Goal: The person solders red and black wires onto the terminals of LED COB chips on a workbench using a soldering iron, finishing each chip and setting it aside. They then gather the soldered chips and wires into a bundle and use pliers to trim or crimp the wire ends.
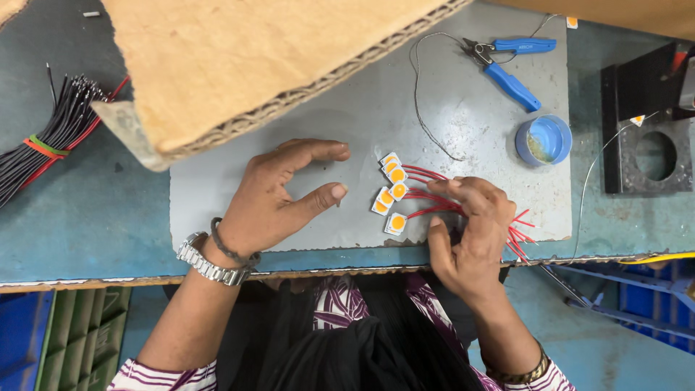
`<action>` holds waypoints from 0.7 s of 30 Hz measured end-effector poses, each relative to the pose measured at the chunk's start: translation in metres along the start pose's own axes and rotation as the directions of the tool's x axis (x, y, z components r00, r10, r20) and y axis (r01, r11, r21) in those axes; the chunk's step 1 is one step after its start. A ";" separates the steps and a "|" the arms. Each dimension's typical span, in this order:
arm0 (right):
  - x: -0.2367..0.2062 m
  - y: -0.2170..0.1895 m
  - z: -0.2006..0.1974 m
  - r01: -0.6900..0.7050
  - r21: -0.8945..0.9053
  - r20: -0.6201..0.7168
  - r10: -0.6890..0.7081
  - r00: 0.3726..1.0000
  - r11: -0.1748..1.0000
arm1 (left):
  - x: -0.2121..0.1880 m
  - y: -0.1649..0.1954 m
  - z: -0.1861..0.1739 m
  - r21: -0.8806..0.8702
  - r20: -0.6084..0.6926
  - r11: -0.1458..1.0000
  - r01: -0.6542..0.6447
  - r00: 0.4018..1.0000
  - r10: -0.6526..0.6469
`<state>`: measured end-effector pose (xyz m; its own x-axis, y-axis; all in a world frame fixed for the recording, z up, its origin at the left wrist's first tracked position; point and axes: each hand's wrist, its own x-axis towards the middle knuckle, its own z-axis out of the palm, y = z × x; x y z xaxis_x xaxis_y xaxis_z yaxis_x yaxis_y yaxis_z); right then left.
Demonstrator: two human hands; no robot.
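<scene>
Right hand pinches a bunch of red wires between thumb and fingers, holding them fanned so the small square LED chips at their ends lie flat and apart on the grey metal plate. Left hand rests on the plate just beside the chips, holding nothing, thumb and forefinger curved apart in a C, a watch and a band on the wrist. Loose red wire ends stick out past my right palm over the plate's edge.

Further out, a small round blue tin sits uncovered with a yellowish paste in it, near the blue-handled cutters and a thin strand of solder wire. A cardboard flap overhangs the plate's far left. A tied bundle of black wires lies well apart on the blue bench, a black block with a round hole at far right.
</scene>
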<state>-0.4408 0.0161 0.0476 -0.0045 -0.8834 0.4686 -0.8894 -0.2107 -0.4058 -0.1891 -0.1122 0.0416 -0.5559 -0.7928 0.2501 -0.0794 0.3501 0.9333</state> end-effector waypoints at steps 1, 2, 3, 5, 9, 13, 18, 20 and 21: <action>0.000 0.000 0.000 -0.009 -0.009 0.002 0.009 1.000 1.000 | 0.000 0.000 0.000 0.000 -0.001 1.000 -0.002 1.000 0.002; 0.000 0.000 0.001 -0.017 -0.018 0.003 0.017 1.000 1.000 | 0.000 0.000 -0.001 -0.004 -0.001 1.000 -0.001 1.000 0.001; 0.000 -0.001 0.002 -0.021 -0.029 0.012 0.022 1.000 0.999 | 0.000 0.000 -0.001 -0.007 -0.001 1.000 0.000 1.000 0.000; 0.000 -0.002 0.002 -0.029 -0.048 0.030 0.031 0.999 0.998 | 0.000 0.000 -0.002 -0.009 -0.002 1.000 -0.004 1.000 0.004; 0.002 -0.004 0.003 -0.029 0.002 0.012 0.029 1.000 1.000 | -0.001 -0.002 -0.003 0.000 -0.004 1.000 -0.020 1.000 0.020; -0.003 -0.009 -0.001 -0.031 -0.012 0.028 0.031 0.999 0.999 | -0.006 -0.003 -0.002 0.026 -0.014 1.000 -0.011 1.000 0.011; -0.018 -0.020 -0.011 -0.012 -0.008 0.028 0.012 1.000 1.000 | -0.023 0.005 0.003 -0.035 -0.034 0.999 0.003 0.999 -0.004; -0.028 -0.027 -0.015 -0.014 -0.022 0.010 0.015 1.000 1.000 | -0.033 0.011 0.007 -0.036 -0.044 0.999 -0.008 0.999 0.007; -0.031 -0.029 -0.017 -0.009 -0.027 0.007 0.009 1.000 1.000 | -0.038 0.014 0.009 -0.029 -0.054 0.999 -0.021 0.998 0.019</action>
<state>-0.4223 0.0570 0.0582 -0.0093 -0.8881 0.4596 -0.9015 -0.1914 -0.3882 -0.1765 -0.0725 0.0429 -0.5118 -0.8116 0.2816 -0.0436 0.3519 0.9350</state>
